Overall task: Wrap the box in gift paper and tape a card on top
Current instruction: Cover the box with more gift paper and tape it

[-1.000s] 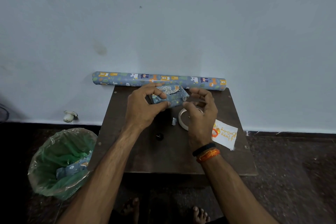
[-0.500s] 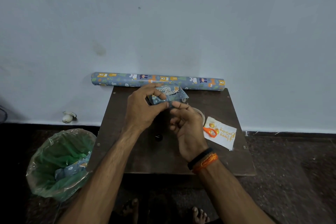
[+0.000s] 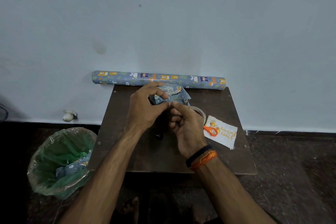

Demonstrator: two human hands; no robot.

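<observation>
Left hand [image 3: 145, 109] is gripping the small box wrapped in blue animal-print gift paper [image 3: 171, 94] above the dark wooden worktop [image 3: 163, 158], likely pinning a fold, while right hand [image 3: 185, 125] is pinching at its near edge, probably sticking tape.

Non-task stuff only:
- worktop [image 3: 227, 158]: small, dark brown wood, pushed against a pale blue-white wall [image 3: 163, 23]. Screw heads visible near its corners.
- bin [image 3: 45, 183]: on the floor just beside the worktop's left front corner, lined with a clear bag over green plastic. Blue patterned paper scraps [image 3: 72, 167] lie inside, toward the right.
- small white object [image 3: 69, 115]: at the wall base, left of the worktop. Can't tell what it is.
- small black object [image 3: 159, 136]: on the worktop near centre, too small to identify.
- floor [image 3: 291, 178]: dark, speckled.
- wall has a faint smudge [image 3: 99, 49] and a dark dot [image 3: 140, 5] higher up.
</observation>
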